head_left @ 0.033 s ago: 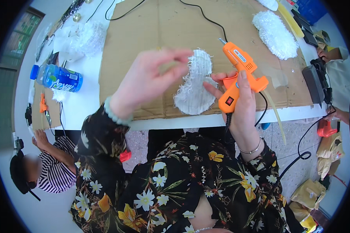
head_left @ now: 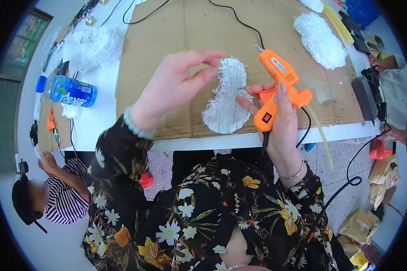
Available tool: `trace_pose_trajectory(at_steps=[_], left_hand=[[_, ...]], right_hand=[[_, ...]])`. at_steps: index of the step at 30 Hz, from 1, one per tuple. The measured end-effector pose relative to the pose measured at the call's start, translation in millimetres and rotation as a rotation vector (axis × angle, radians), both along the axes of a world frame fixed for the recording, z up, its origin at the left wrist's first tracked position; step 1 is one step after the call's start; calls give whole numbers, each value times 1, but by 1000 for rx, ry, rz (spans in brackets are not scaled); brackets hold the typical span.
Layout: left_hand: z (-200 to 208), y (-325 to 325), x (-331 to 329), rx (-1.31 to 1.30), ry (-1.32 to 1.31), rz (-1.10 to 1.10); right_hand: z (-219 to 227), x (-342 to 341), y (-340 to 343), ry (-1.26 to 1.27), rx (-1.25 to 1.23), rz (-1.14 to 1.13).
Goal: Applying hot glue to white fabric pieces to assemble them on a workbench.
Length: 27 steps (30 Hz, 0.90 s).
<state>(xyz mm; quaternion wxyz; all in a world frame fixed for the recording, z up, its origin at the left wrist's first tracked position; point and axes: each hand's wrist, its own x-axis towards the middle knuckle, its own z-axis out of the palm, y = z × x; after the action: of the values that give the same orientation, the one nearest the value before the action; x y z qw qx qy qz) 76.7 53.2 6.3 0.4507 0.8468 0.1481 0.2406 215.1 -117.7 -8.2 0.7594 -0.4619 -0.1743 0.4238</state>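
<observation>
A white fringed, figure-eight shaped piece [head_left: 229, 101] lies flat on the cardboard in front of me. My left hand [head_left: 176, 83] hovers at its upper left edge, thumb and forefinger curled together in a pinch; whatever may be between the tips is too small to make out. My right hand [head_left: 282, 128] grips an orange hot glue gun [head_left: 276, 72], its metal nozzle aimed up and away to the left. Two fingertips of that hand rest at the right side of the white piece. A translucent glue stick [head_left: 320, 131] sticks out behind the gun.
Brown cardboard [head_left: 167, 27] covers much of the white table. A blue-capped bottle [head_left: 72, 91] lies at left, near fluffy white material [head_left: 105, 45]. Another fluffy white piece [head_left: 320, 40] is at far right. Black cables cross the area. Other people sit at both sides.
My left hand has shifted very slightly at the white piece's upper left edge. The right hand, glue gun and white piece stay in place.
</observation>
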Motion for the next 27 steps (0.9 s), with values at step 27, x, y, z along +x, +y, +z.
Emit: trace_pose_trajectory(at_steps=[27], left_hand=[[-25,24,31,587,30,-245]], right_hand=[[-2,2,1,43,37,40]])
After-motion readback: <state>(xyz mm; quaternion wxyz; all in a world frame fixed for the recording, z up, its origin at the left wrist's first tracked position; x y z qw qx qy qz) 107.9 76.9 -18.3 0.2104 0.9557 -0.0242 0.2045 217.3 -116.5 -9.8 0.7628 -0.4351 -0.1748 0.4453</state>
